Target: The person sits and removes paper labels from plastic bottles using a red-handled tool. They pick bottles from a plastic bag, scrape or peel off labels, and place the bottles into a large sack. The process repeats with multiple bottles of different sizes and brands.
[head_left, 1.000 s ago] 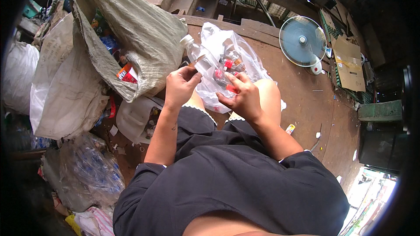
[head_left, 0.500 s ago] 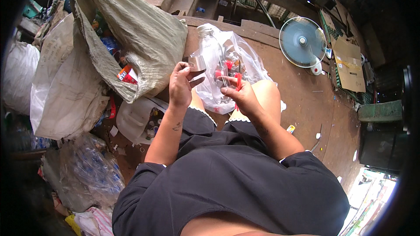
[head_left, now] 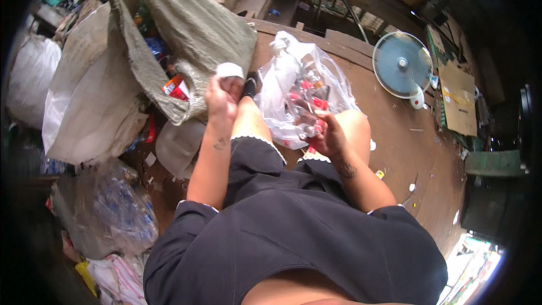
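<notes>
My left hand (head_left: 222,100) is raised in front of the open sack, its fingers closed on a curved strip (head_left: 230,70) that looks pale and thin, like a bottle label. Over the right knee, my right hand (head_left: 330,135) grips a red-handled tool (head_left: 320,105); blur hides its exact kind. Between my legs a clear plastic bag (head_left: 339,87) lies open with clear bottles and red bits in it. One clear bottle (head_left: 280,51) points away from me at the bag's far left side.
A large beige sack (head_left: 192,34) gapes at the left, with packaging inside. Below it sits a whitish plastic container (head_left: 176,148). Bagged plastic (head_left: 121,206) is heaped at lower left. A fan (head_left: 402,62) and flattened cardboard (head_left: 457,99) are at the right, and scraps dot the brown floor.
My left hand has moved left toward the sack with the strip, which now shows a whiter face. My right hand has dropped slightly, with the red-handled tool still in it. The whole view has shifted.
</notes>
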`<state>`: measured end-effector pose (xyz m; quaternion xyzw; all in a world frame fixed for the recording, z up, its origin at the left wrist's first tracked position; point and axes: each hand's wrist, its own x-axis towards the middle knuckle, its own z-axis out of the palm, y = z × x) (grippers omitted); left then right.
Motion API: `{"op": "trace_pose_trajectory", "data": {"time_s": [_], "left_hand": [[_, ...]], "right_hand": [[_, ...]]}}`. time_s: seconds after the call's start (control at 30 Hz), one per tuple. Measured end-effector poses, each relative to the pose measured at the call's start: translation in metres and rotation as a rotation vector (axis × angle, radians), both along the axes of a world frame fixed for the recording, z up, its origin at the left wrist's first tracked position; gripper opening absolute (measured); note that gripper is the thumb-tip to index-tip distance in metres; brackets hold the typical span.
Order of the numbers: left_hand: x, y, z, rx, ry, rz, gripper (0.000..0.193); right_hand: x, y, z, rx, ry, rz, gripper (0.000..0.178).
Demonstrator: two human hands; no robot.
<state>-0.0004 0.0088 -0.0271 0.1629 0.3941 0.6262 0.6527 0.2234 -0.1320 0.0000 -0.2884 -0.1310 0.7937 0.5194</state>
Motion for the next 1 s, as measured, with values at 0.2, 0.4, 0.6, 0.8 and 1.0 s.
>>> {"op": "trace_pose_trajectory", "data": {"time_s": [0.2,0.4,0.6,0.8,1.0], "left_hand": [[-0.135,0.083,-0.018,0.483,1.829,0.529,0.016],[-0.195,0.094,-0.084,0.175,2.095,-0.697,0.026],[-0.153,0.069,0.041,0.427,1.929,-0.315,0.019],[-0.067,-0.023,0.112,1.207,1.191,-0.416,0.029],[-0.080,-0.040,0.088,1.190,1.313,-0.108,0.035]], "right_hand": [[0.004,-0.009,0.001,0.003,-0.022,-0.022,0.057],[-0.002,-0.008,-0.008,0.029,-0.170,0.050,0.056],[-0.006,-0.007,-0.006,-0.031,-0.090,0.121,0.057],[-0.018,-0.007,-0.014,-0.092,0.141,0.390,0.057],[-0.025,-0.005,0.012,0.120,-0.161,0.404,0.054]]}}
